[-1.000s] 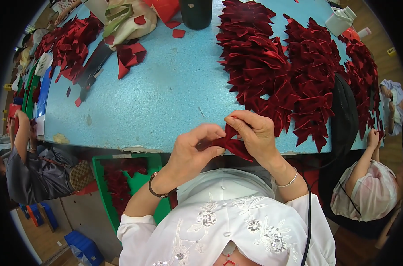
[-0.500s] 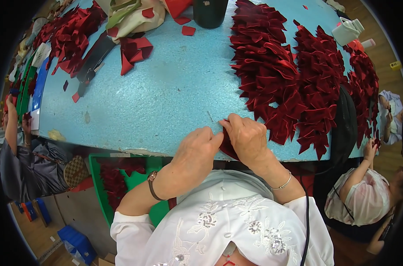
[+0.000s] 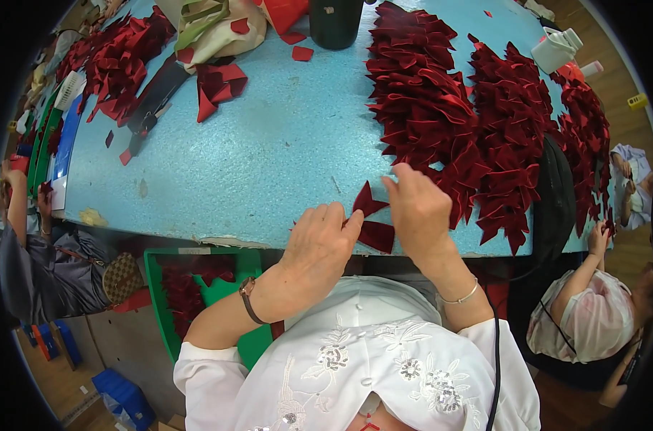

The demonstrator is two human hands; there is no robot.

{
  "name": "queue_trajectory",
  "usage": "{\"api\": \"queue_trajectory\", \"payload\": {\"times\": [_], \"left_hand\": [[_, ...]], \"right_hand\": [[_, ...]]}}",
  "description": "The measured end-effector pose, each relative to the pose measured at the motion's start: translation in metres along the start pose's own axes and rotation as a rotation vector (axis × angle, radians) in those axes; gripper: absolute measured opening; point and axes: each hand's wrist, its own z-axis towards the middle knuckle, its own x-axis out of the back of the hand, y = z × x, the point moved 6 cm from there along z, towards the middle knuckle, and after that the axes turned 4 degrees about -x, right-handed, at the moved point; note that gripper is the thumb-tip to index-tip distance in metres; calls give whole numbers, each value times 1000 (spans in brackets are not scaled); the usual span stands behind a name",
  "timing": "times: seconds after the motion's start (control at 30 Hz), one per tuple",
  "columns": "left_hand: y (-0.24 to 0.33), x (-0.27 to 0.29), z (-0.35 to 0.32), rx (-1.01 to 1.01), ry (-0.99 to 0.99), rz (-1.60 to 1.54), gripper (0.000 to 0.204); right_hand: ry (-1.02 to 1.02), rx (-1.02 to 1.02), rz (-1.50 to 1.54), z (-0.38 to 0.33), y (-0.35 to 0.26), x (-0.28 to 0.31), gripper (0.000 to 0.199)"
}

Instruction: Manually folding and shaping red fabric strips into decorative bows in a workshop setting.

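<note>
Currently, left hand (image 3: 318, 241): closed on dark red velvet bow (image 3: 377, 236), pinching its middle at thumb and index; exact contact partly hidden by knuckles.
Right hand (image 3: 421, 208): raised just right of bow, thumb and index tips nearly together; cannot tell if pinching anything thin.
Bow: between both hands, over near edge of blue table (image 3: 269, 165); 1 pointed tail toward far side, 1 wider flap toward near side.
Wrists: brown-strap watch (image 3: 247, 287) on left, silver bracelet (image 3: 461, 296) on right.
Bow rows: 3 dark red stacks on right half of table, namely inner row (image 3: 423, 97), middle row (image 3: 510, 144), outer row (image 3: 584, 126).
Black bag (image 3: 556, 205): at near right, beside middle row.
Far side: dark cylinder (image 3: 336, 25), cream bag (image 3: 233, 43), red scrap (image 3: 303, 54); white bottle (image 3: 556, 49) at far right.
Far left: loose red pile (image 3: 122, 68), folded red piece (image 3: 220, 87) to its right.
Green tray (image 3: 154, 280): below near edge at left, holding dark red pieces (image 3: 183, 298).
Co-workers: 1 at left in grey clothing (image 3: 46, 287), 1 at right in pale top (image 3: 585, 320).
</note>
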Motion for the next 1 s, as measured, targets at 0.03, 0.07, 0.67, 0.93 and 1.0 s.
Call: {"api": "queue_trajectory", "payload": {"times": [0.03, 0.07, 0.67, 0.93, 1.0], "left_hand": [[0, 0, 1, 3, -5, 7, 49], [-1, -1, 3, 6, -10, 14, 48], [2, -17, 38, 30, -43, -68, 38], [12, -12, 35, 2, -25, -105, 37], [15, -11, 29, -1, -38, -118, 42]], "right_hand": [[41, -15, 39, 2, 3, 7, 17], [40, -15, 40, 2, 2, 11, 17], [-426, 17, 587, -18, 20, -1, 66], [-476, -52, 769, -37, 11, 16, 64], [-539, -77, 770, -42, 7, 11, 62]]}}
